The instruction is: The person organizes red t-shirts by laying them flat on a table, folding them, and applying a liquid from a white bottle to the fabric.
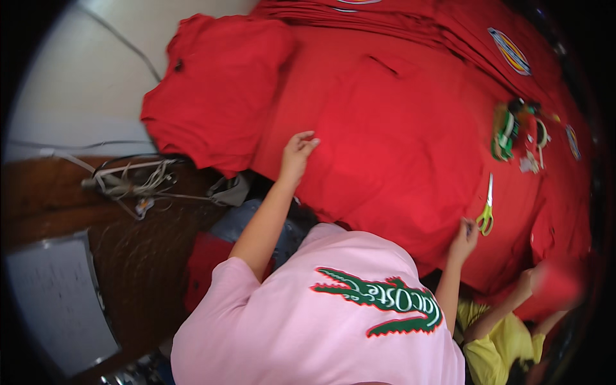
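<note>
A red garment (pixel 391 141) lies spread over the red-covered table in front of me, its edge running along the near side. At its left edge hovers my left hand (pixel 296 157), thumb and forefinger apart with nothing between them. My right hand (pixel 465 239) is at the garment's near right corner, fingers curled together; something small and dark shows at the fingertips, too small to name. Just beside that hand lies a pair of scissors (pixel 486 215) with yellow-green handles, blades pointing away from me.
Another red garment (pixel 218 90) hangs over the table's left side. Stacked red garments (pixel 436 29) lie at the back. Green and white small items (pixel 507 131) sit at right. A co-worker in yellow (pixel 504 340) handles blurred red cloth (pixel 555 285). Tangled cables (pixel 138 183) lie at left.
</note>
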The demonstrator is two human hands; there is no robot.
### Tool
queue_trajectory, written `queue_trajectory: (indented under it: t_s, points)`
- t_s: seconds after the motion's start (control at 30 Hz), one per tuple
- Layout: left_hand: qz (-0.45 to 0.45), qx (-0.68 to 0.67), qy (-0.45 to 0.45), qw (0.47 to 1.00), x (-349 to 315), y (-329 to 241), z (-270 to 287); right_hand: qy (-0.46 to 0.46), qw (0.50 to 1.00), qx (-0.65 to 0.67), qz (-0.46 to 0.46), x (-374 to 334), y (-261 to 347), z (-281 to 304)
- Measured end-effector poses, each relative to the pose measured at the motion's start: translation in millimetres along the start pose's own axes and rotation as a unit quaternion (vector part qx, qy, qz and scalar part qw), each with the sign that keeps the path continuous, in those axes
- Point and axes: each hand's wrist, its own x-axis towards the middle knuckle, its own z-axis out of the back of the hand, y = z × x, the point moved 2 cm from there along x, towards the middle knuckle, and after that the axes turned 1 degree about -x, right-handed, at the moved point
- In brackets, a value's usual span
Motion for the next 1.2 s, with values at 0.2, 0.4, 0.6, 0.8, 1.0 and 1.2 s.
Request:
queue_trajectory:
  t_s: [0.2,0.4,0.6,0.8,1.0,1.2]
  points:
    - [-0.097,0.069,-0.063,0.991,-23,-11,39,-0.079,0.987,-0.129,-0.049,-40,14,51]
    - [-0.061,0.359,-0.042,0.931,-34,3,44,0.029,0.936,-0.351,0.002,-65,13,50]
    - [-0.341,0.429,0.090,0.832,-41,-24,-35,0.020,0.964,-0.236,0.124,-35,66,5]
    - [-0.398,0.467,0.367,0.699,-89,20,-145,0.254,0.908,-0.232,0.239,-21,86,-97]
    - [-0.383,0.541,0.293,0.689,-15,12,-144,0.201,0.867,-0.364,0.273,13,61,-89]
    - [-0.398,0.589,0.304,0.634,76,-9,-158,0.064,0.954,-0.206,0.205,54,52,-59]
